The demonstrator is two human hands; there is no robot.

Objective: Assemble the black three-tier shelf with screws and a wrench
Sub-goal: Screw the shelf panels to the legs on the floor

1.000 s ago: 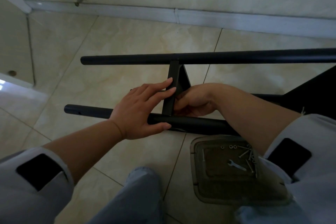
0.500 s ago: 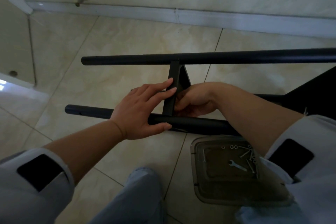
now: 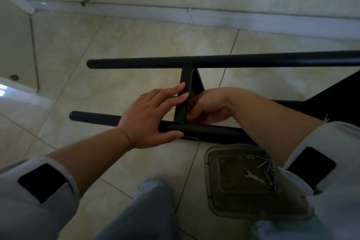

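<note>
**Both hands at the shelf frame's crosspiece**

The black shelf frame [image 3: 224,61] lies on its side on the tiled floor [image 3: 136,45], its two long tubes running left to right, one farther from the person and one nearer. A short flat crosspiece [image 3: 184,84] joins them.

The left hand [image 3: 150,117] rests over the near tube [image 3: 204,131]: its fingers lie straight, their tips touching the crosspiece, while the thumb runs along the front of the tube. The right hand [image 3: 208,109] sits just right of the crosspiece, fingers curled in against it; whether they pinch anything cannot be told.

Near the person's right knee lies a shallow tray [image 3: 233,208] holding a small wrench [image 3: 254,177], loose screws [image 3: 263,163] and washers. A pale baseboard [image 3: 214,15] runs along the wall beyond the frame.
</note>
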